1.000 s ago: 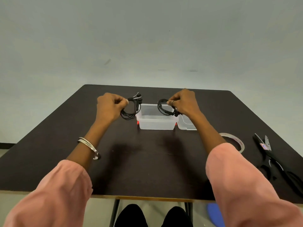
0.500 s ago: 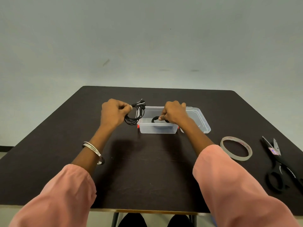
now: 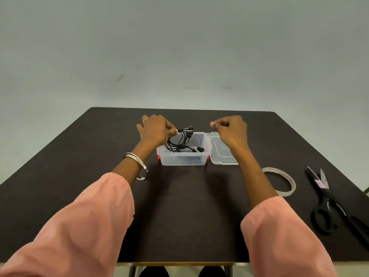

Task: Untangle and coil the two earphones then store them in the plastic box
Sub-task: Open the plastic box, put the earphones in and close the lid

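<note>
A clear plastic box (image 3: 183, 159) stands open mid-table, its hinged lid (image 3: 221, 154) lying flat to the right. My left hand (image 3: 156, 131) pinches a coiled black earphone (image 3: 180, 138) over the box's left half, the coil dipping inside. A second black earphone (image 3: 196, 149) lies in the box; only part of it shows. My right hand (image 3: 231, 129) hovers above the lid, fingers curled with nothing in them.
A roll of clear tape (image 3: 280, 181) lies right of my right forearm. Black scissors (image 3: 335, 204) rest near the table's right edge. The dark table (image 3: 179, 206) ends at a pale wall behind; a bangle sits on my left wrist.
My right hand put its coil into the box, let go and lifted to the right. My left hand moved its coil rightward over the box.
</note>
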A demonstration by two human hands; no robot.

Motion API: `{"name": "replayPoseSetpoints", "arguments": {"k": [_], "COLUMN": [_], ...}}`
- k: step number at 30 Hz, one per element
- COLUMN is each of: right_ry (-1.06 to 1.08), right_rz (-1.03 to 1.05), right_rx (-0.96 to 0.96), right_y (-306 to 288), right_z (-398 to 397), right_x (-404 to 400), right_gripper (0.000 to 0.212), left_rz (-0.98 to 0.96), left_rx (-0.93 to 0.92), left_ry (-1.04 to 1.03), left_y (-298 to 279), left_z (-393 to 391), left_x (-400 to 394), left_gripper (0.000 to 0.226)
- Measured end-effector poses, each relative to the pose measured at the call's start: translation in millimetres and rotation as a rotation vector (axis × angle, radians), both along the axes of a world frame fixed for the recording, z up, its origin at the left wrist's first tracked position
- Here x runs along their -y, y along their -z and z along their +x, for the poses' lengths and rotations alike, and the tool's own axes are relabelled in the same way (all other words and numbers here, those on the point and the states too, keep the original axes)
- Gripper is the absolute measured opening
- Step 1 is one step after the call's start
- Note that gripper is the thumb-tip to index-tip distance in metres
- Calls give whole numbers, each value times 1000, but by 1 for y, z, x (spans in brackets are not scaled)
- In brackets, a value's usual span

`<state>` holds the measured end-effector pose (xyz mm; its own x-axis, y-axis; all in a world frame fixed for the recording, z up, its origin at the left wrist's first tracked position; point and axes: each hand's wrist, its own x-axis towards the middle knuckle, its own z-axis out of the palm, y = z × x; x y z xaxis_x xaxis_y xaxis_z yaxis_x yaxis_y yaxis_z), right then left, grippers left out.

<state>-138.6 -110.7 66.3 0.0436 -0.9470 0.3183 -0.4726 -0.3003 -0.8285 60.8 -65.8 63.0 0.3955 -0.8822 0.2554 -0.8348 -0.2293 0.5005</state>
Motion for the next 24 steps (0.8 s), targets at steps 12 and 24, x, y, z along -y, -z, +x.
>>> {"name": "replayPoseSetpoints", "arguments": {"k": [12,24], "right_ry": [134,216], "right_rz": [42,44], "right_rx": [64,14], "right_y": [33,28], "right_z": [-28,-57], "right_x": [-2,0], "right_gripper": [17,13], "left_rz": [292,321], "left_rx": [114,126], "left_ry": [-97,44], "left_y": [30,10], "left_z": [-3,6], "left_x": [14,11], "left_gripper": [34,31]}}
